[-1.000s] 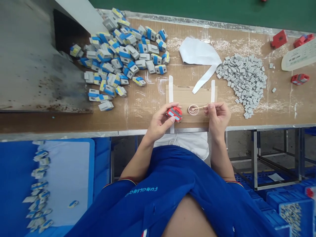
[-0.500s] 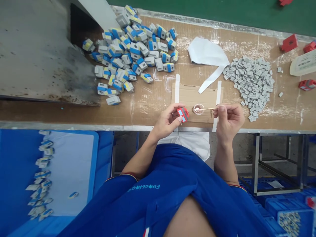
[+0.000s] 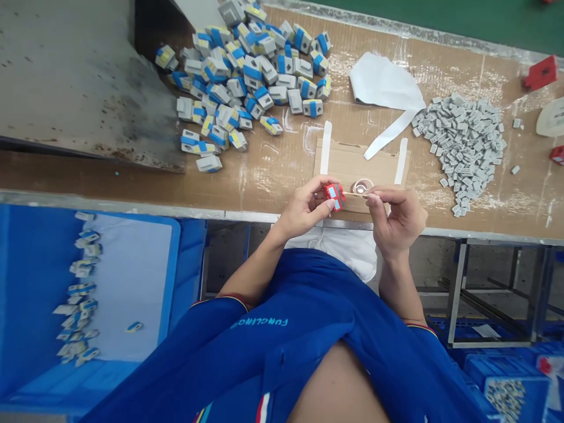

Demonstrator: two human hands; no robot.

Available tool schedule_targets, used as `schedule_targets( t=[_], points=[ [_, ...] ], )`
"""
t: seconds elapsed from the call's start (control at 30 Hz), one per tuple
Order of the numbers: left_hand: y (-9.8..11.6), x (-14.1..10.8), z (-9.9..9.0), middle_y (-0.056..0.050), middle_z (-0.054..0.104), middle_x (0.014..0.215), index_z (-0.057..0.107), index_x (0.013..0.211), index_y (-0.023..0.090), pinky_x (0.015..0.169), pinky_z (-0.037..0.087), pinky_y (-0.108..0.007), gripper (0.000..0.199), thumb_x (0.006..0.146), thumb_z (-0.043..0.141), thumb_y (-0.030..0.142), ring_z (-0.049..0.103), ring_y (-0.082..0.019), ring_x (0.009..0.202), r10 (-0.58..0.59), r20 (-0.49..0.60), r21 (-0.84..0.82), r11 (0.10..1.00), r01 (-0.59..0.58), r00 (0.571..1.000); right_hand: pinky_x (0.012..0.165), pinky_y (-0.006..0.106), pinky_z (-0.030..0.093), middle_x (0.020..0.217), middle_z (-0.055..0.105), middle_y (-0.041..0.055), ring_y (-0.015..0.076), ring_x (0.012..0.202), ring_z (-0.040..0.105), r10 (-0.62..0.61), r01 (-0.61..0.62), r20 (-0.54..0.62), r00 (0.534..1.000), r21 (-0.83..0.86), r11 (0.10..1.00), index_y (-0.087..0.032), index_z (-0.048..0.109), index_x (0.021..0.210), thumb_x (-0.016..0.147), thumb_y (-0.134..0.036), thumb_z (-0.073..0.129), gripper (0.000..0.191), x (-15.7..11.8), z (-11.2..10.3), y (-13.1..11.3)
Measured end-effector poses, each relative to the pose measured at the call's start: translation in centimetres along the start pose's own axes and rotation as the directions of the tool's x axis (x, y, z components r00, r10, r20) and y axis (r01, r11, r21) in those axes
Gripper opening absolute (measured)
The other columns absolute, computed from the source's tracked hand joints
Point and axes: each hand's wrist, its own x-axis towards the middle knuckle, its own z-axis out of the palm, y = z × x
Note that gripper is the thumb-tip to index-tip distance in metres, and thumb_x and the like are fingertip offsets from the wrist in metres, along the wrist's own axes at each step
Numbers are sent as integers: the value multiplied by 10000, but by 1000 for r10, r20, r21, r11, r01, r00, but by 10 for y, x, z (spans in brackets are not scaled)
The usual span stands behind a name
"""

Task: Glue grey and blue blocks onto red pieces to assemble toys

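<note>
My left hand [image 3: 308, 207] is closed around a small red toy vehicle part [image 3: 335, 196] with pale blue window patches and a grey band. Between the fingertips of my right hand [image 3: 396, 218] is a thin wooden stick [image 3: 353, 194], its tip at the right side of the red part; whether it touches cannot be made out. Just behind the stick a small clear cup [image 3: 362, 185] stands on a piece of cardboard [image 3: 341, 158] fixed with white tape strips.
Grey, blue and yellow toy parts [image 3: 251, 76] are heaped at the back left beside a metal box [image 3: 88, 88]. Small grey pieces [image 3: 467, 141] form a pile on the right. A white cloth [image 3: 383, 79] lies behind the cardboard. At lower left stands a blue bin [image 3: 174, 258].
My right hand has moved left, bringing the stick from the cup to the red part. My left hand still holds that part. The whole view has shifted slightly.
</note>
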Motion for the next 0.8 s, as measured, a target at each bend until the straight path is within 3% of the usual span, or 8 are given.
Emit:
schedule_targets(
  t=[0.53,0.8],
  points=[
    [4,1,-1,-63,723,1118,653,1287,197,727,597,-177,395,1015,760,463,717,-109,877,6,19,2,1000,-6,1000,706,302,665,841,810,-13,172,779,824,-88,92,58,994,-68,993,-272,691,1002,1043,-229,724,68,4,5,-1],
    [5,3,-2,-54,704,1111,651,1277,198,679,575,-164,404,1005,769,472,662,-96,834,3,10,-5,1000,-3,1000,726,294,626,875,823,-10,162,776,804,-152,177,171,973,-138,975,-266,654,972,1039,-201,724,117,10,-2,-10]
  ],
)
